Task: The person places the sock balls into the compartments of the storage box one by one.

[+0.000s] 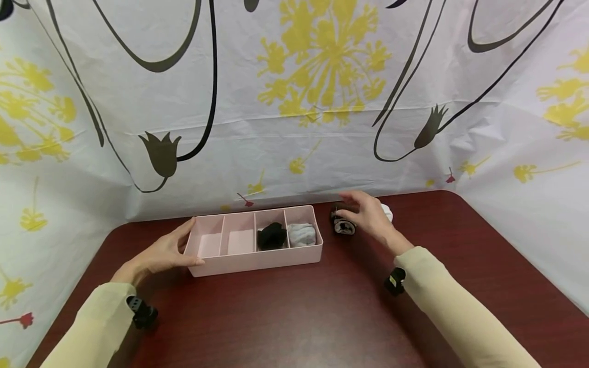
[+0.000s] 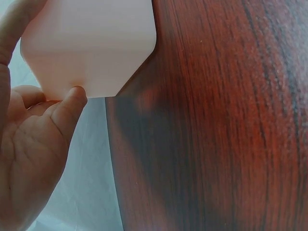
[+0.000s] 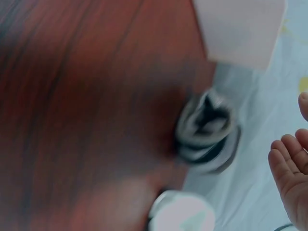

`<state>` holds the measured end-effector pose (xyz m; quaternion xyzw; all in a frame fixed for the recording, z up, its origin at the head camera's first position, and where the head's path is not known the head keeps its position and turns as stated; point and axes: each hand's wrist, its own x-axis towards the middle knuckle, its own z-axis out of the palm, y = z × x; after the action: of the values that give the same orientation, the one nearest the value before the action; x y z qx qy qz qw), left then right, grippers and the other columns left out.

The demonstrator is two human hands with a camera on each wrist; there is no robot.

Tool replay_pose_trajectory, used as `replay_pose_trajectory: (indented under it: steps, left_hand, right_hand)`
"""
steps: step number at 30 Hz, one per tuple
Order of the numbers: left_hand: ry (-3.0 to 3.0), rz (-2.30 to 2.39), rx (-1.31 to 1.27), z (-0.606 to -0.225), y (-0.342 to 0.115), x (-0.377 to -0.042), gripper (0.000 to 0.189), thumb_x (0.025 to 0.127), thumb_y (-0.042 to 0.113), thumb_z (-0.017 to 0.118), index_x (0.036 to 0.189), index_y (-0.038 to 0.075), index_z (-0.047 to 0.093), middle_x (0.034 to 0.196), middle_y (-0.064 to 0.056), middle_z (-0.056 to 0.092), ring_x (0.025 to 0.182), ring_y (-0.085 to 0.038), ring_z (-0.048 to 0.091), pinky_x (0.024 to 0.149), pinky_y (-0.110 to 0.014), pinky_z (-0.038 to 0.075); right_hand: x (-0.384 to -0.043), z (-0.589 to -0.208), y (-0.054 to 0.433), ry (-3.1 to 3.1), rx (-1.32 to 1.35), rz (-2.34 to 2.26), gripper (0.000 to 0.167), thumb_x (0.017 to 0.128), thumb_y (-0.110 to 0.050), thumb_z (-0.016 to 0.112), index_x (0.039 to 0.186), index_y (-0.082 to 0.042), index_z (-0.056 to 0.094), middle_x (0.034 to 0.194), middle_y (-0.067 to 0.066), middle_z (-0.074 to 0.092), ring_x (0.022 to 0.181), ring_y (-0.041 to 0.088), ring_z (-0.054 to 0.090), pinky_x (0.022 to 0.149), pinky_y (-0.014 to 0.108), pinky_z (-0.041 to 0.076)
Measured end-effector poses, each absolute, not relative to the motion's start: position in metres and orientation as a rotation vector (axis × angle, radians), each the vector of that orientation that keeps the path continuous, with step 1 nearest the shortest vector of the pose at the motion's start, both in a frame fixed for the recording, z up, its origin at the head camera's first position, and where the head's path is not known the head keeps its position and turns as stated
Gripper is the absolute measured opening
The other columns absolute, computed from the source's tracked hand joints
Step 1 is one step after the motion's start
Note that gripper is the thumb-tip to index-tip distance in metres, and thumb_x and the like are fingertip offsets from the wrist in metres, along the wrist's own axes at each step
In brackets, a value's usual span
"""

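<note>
A pale pink divided box (image 1: 257, 262) lies across the table, with a black rolled sock (image 1: 271, 236) and a light grey rolled sock (image 1: 302, 235) in its two right compartments. My left hand (image 1: 165, 253) grips the box's left end, thumb along the front wall and fingers at the back. Over a dark rolled sock (image 1: 344, 226) with a grey-white spiral end, right of the box, hovers my right hand (image 1: 368, 217), fingers spread and holding nothing. A white rolled bundle (image 1: 387, 211) is partly hidden behind this hand; the right wrist view shows both rolls (image 3: 204, 127), blurred.
The two left compartments (image 1: 209, 244) show bare floors. A dark red wood-grain table (image 1: 285, 312) spreads out in front of the box. Close behind the table's back edge hangs a white sheet (image 1: 239, 168) with yellow and grey flower prints.
</note>
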<state>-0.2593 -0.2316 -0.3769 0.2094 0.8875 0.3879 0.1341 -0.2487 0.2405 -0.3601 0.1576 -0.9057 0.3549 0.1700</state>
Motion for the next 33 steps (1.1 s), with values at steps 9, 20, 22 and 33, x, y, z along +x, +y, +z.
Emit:
replay_pose_trajectory:
  steps: [9, 20, 22, 33]
  left_hand:
    - [2.577, 1.13, 0.633, -0.379, -0.232, -0.26, 0.113, 0.073, 0.031, 0.081, 0.152, 0.006, 0.003, 0.156, -0.02, 0.011, 0.132, -0.039, 0.034, 0.1, -0.052, 0.036]
    - [2.547, 1.162, 0.647, -0.38, -0.232, -0.261, 0.113, 0.074, 0.029, 0.08, 0.152, 0.006, 0.001, 0.156, -0.02, 0.009, 0.13, -0.042, 0.038, 0.098, -0.05, 0.038]
    - [2.543, 1.167, 0.644, -0.38, -0.232, -0.261, 0.113, 0.074, 0.028, 0.08, 0.152, 0.006, 0.001, 0.156, -0.02, 0.009, 0.13, -0.042, 0.039, 0.098, -0.05, 0.039]
    - [2.575, 1.134, 0.629, -0.38, -0.233, -0.261, 0.113, 0.073, 0.03, 0.081, 0.152, 0.005, 0.003, 0.156, -0.02, 0.01, 0.127, -0.039, 0.042, 0.097, -0.045, 0.04]
  right_hand:
    - [-0.253, -0.376, 0.265, -2.697, 0.453, 0.819, 0.055, 0.079, -0.013, 0.075, 0.126, 0.007, 0.053, 0.115, 0.024, 0.058, 0.103, 0.037, 0.058, 0.083, 0.048, 0.048]
    - [-0.262, -0.386, 0.267, -2.752, 0.515, 0.656, 0.062, 0.075, -0.015, 0.079, 0.125, 0.011, 0.051, 0.117, 0.029, 0.054, 0.097, 0.037, 0.052, 0.081, 0.049, 0.043]
    - [-0.263, -0.387, 0.267, -2.778, 0.508, 0.644, 0.064, 0.075, -0.015, 0.079, 0.126, 0.011, 0.05, 0.119, 0.029, 0.053, 0.101, 0.038, 0.052, 0.085, 0.051, 0.042]
    - [-0.265, -0.391, 0.261, -2.877, 0.454, 0.642, 0.071, 0.076, -0.017, 0.079, 0.132, 0.01, 0.044, 0.124, 0.03, 0.048, 0.112, 0.041, 0.048, 0.091, 0.052, 0.042]
